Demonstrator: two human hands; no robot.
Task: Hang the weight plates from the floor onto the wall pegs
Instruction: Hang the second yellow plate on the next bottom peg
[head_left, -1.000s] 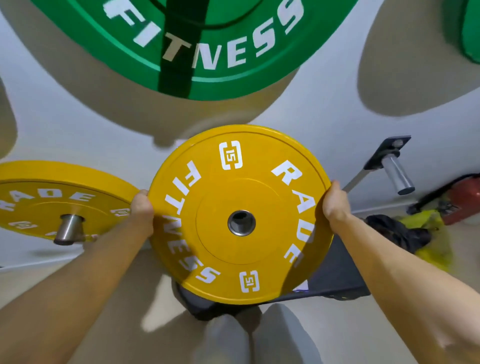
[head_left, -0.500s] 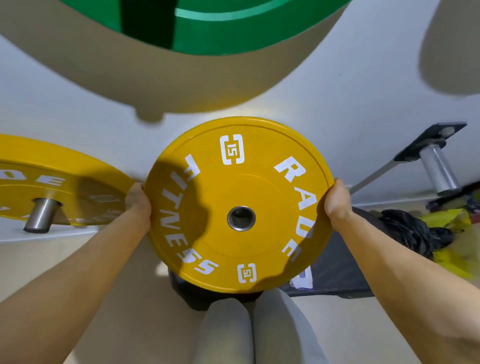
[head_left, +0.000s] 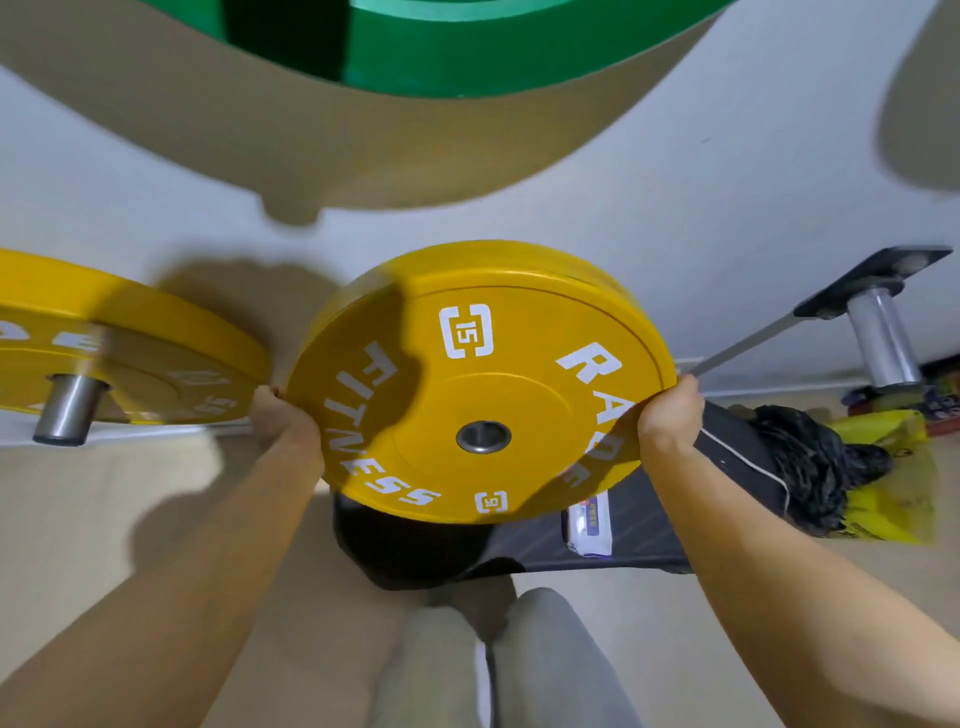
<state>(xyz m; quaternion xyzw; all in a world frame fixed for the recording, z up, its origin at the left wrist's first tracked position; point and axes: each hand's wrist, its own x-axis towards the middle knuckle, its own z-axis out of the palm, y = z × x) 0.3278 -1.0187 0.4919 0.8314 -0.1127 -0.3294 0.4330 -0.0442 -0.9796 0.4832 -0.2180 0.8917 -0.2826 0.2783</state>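
Left hand: my left hand (head_left: 283, 423) grips the left rim of the held yellow plate (head_left: 483, 384). The fingers wrap behind the rim, so I cannot see their tips.
Right hand: my right hand (head_left: 667, 415) clamps the opposite rim, thumb on the printed face and the other fingers hidden behind.
Held yellow plate: it is carried between both hands, off the floor (head_left: 78, 519). Its face tilts up towards me and its centre hole sits midway between the grips. White lettering and a "15" mark are readable.
Wall: the wall (head_left: 675, 182) is just beyond the plate's far edge. I cannot tell whether they touch.
Bare peg: a steel bare peg (head_left: 880, 338) on a dark bracket sticks out of the wall, outboard of my right hand and above it.
Thin rod: a thin rod (head_left: 743, 345) runs from beside my right hand up towards that bracket.
Hung yellow plate: a hung yellow plate (head_left: 130, 332) sits on a loaded peg (head_left: 67, 410), outboard of my left hand. Its near edge is just beside my knuckles.
Green plate: a green plate (head_left: 441, 47) hangs on the wall above both grips.
Below the grip: a black mat (head_left: 649, 525) lies on the floor under the plate. A black bundle (head_left: 810, 467) and a yellow bag (head_left: 883, 499) are to the right of my right forearm.
Nearest me: my grey trousers (head_left: 545, 665) show between my forearms.
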